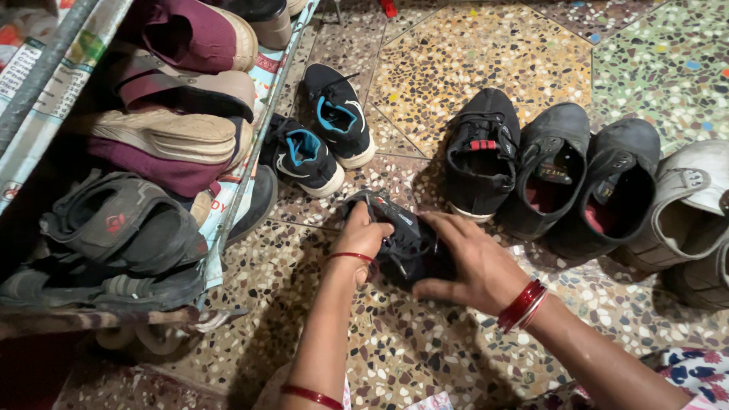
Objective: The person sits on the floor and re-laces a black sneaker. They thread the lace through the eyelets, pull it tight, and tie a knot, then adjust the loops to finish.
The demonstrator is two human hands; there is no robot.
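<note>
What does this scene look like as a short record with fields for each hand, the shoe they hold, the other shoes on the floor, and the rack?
left hand: left hand grips the toe end of the small black shoe
right hand: right hand covers its other end
held shoe: on the speckled terrazzo floor
nearby pair: black sneakers with blue lining, beside the rack
row behind: black canvas shoes, then grey strapped shoes
rack: metal shoe rack lined with newspaper, holding maroon shoes and dark sandals
</note>
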